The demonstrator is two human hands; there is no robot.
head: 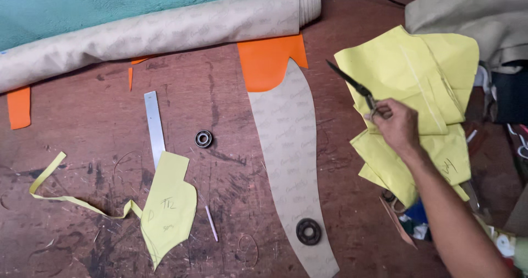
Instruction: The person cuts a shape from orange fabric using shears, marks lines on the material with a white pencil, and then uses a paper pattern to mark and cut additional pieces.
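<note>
- Your right hand (397, 125) is closed around the handles of the dark scissors (352, 85), over the stack of yellow paper patterns (423, 74) at the bench's (231, 118) right side
- From that hand the scissors run toward ten o'clock, long axis diagonal, tip out past the yellow stack's left edge
- Your left hand is out of view, so I cannot tell its state

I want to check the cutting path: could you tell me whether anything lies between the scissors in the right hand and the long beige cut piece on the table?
Nothing visible does. The scissors, held in the right hand, point over bare table toward the beige cut piece. The round weight sits on that piece's lower end.
</note>
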